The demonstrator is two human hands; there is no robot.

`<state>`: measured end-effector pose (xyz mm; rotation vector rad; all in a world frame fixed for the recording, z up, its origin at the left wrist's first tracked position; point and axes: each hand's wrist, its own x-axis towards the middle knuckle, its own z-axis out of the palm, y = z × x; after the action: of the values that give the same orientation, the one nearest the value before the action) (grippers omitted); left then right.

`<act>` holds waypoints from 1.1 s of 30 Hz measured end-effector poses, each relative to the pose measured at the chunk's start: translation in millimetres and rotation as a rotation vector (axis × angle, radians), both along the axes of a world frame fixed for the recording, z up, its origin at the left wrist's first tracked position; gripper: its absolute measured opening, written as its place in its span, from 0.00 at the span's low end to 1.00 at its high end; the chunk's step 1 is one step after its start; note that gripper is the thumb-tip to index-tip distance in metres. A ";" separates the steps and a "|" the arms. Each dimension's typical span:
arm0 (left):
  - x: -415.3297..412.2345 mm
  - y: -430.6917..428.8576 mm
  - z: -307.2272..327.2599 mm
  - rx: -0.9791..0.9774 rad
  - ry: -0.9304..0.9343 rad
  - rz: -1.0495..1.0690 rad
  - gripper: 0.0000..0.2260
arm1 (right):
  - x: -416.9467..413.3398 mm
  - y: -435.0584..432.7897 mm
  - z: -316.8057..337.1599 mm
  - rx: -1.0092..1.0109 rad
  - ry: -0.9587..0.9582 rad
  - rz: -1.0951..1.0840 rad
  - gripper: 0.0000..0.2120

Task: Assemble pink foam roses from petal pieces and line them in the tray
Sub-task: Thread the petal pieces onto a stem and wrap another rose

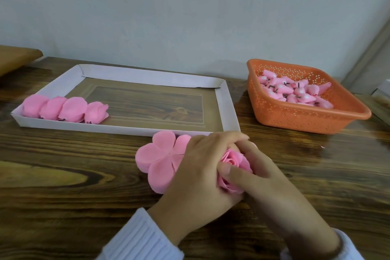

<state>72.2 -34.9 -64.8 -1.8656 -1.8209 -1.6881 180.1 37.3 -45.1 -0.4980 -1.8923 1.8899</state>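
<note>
A pink foam rose sits between both my hands near the table's front middle. My left hand wraps its fingers round the rose from the left and top. My right hand grips it from the right, thumb across the petals. Just left of the hands lies a stack of flat pink petal pieces on the table. The white cardboard tray lies behind, with several finished pink roses lined along its front left edge.
An orange perforated basket at the right holds several pink rose buds. The wooden table spreads around; a wall stands right behind it. A wooden edge shows at the far left.
</note>
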 end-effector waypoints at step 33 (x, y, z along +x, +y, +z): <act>-1.6 0.5 8.2 -0.026 -0.758 -0.206 0.05 | -20.0 -8.4 -15.4 -0.579 0.114 0.175 0.22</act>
<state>70.6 -34.4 -56.6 -1.5714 -1.8835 -2.7330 160.1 28.8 -60.5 -0.3879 -1.3333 2.5288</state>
